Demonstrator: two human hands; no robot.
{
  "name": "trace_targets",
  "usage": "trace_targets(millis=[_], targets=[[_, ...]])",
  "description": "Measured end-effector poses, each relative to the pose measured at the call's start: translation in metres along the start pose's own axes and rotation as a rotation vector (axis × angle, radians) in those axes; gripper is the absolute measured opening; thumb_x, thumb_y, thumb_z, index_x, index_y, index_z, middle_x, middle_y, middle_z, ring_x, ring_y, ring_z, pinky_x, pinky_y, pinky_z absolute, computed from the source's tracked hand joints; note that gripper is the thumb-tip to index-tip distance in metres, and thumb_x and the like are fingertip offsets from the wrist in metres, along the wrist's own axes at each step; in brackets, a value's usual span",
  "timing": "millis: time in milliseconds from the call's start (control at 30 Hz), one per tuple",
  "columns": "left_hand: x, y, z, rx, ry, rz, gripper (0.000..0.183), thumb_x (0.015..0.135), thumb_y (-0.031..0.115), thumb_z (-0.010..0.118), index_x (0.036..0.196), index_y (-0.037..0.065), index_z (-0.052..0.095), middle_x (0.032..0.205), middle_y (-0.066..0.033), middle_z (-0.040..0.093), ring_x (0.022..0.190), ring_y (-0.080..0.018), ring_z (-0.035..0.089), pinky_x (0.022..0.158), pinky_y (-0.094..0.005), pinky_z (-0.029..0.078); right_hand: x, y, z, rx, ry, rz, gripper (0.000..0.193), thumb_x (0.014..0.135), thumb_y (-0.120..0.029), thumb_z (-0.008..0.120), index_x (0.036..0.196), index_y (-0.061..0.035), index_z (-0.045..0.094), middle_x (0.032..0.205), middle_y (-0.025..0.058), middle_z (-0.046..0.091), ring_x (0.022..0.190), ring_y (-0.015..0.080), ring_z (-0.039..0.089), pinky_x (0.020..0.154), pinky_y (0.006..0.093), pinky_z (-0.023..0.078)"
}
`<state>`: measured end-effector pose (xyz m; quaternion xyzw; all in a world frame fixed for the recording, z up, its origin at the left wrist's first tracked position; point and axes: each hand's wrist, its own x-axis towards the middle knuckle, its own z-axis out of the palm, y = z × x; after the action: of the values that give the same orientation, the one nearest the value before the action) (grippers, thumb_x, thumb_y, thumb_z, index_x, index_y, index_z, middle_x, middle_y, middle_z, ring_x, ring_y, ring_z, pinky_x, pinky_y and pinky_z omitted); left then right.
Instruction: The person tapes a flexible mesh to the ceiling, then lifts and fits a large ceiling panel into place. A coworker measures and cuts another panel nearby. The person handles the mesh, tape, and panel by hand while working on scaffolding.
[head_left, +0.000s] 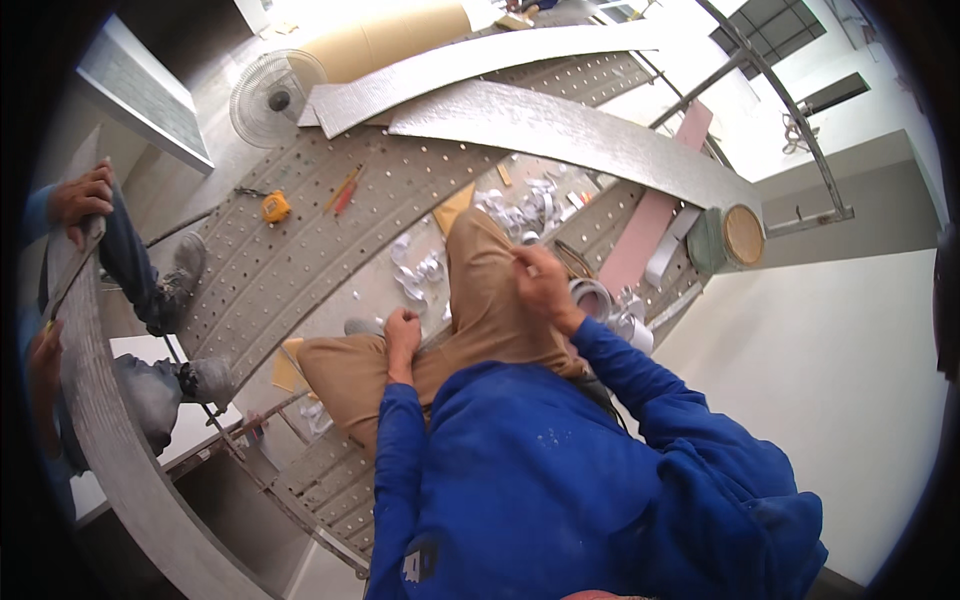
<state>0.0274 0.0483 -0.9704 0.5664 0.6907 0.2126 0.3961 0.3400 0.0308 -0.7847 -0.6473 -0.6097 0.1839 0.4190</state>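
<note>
My left hand (402, 332) rests closed on my brown-trousered left thigh, and nothing shows in it. At my raised right knee, my right hand (545, 285) has its fingers curled together against the trouser cloth; whatever they may hold is hidden. Just beside that hand lie rolls of tape (591, 298). Farther off, two silver foil-faced strips (590, 135) lie across the perforated metal planks (300, 265). A yellow tape measure (276, 207) sits on the left plank, near a red-and-yellow pair of pencil-like tools (346, 194).
On the left a co-worker's hands (84, 203) hold a long grey strip (120, 450). Curled white scraps (525, 210) lie between the planks. A pink strip (648, 212), a round container (742, 236) and metal scaffold rails (800, 120) are to the right. A fan (277, 100) stands far left.
</note>
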Motion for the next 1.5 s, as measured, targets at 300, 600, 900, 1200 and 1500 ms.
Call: trace_targets(millis=[300, 600, 900, 1200, 1500], targets=[[0.004, -0.001, 0.006, -0.032, 0.007, 0.053, 0.014, 0.081, 0.004, 0.063, 0.092, 0.000, 0.072, 0.076, -0.0121, 0.071, 0.065, -0.0207, 0.069, 0.060, -0.0348, 0.056, -0.082, 0.044, -0.093, -0.323, -0.010, 0.247, 0.022, 0.086, -0.014, 0.073, 0.104, -0.0023, 0.070, 0.097, 0.0177, 0.069, 0.093, 0.0380, 0.065, 0.083, 0.0462, 0.051], [0.000, -0.006, 0.001, -0.095, 0.034, 0.016, 0.012, 0.082, 0.004, 0.065, 0.092, 0.000, 0.072, 0.077, -0.0096, 0.070, 0.065, -0.0179, 0.068, 0.059, -0.0324, 0.056, -0.117, 0.031, -0.086, -0.476, -0.110, 0.135, 0.037, 0.079, -0.028, 0.080, 0.101, -0.0031, 0.066, 0.099, 0.0168, 0.067, 0.104, 0.0362, 0.061, 0.097, 0.0481, 0.041], [-0.004, 0.017, -0.006, -0.292, -0.002, -0.040, 0.010, 0.086, 0.003, 0.064, 0.094, -0.002, 0.068, 0.076, -0.0067, 0.066, 0.059, -0.0143, 0.061, 0.053, -0.0289, 0.051, -0.121, 0.056, -0.090, -0.700, -0.321, 0.003, 0.019, 0.080, -0.016, 0.072, 0.091, -0.0033, 0.064, 0.090, 0.0169, 0.067, 0.096, 0.0347, 0.063, 0.094, 0.0473, 0.042], [-0.042, 0.107, -0.039, -0.542, -0.057, 0.019, 0.021, 0.096, 0.009, 0.066, 0.113, -0.002, 0.064, 0.093, -0.0059, 0.067, 0.074, -0.0106, 0.062, 0.062, -0.0263, 0.053, -0.064, -0.011, -0.095, -0.306, -0.080, 0.277, 0.021, 0.083, -0.014, 0.074, 0.098, 0.0013, 0.070, 0.090, 0.0194, 0.072, 0.084, 0.0381, 0.068, 0.081, 0.0467, 0.051], [-0.076, 0.231, -0.054, -0.995, -0.654, 0.137, 0.037, 0.107, 0.028, 0.063, 0.132, 0.001, 0.061, 0.115, -0.0042, 0.067, 0.100, -0.0121, 0.064, 0.085, -0.0267, 0.052, 0.024, -0.120, -0.032, 0.265, -0.178, 0.162, 0.024, 0.088, -0.018, 0.070, 0.092, 0.0054, 0.066, 0.085, 0.0266, 0.067, 0.077, 0.0413, 0.066, 0.070, 0.0460, 0.051]])
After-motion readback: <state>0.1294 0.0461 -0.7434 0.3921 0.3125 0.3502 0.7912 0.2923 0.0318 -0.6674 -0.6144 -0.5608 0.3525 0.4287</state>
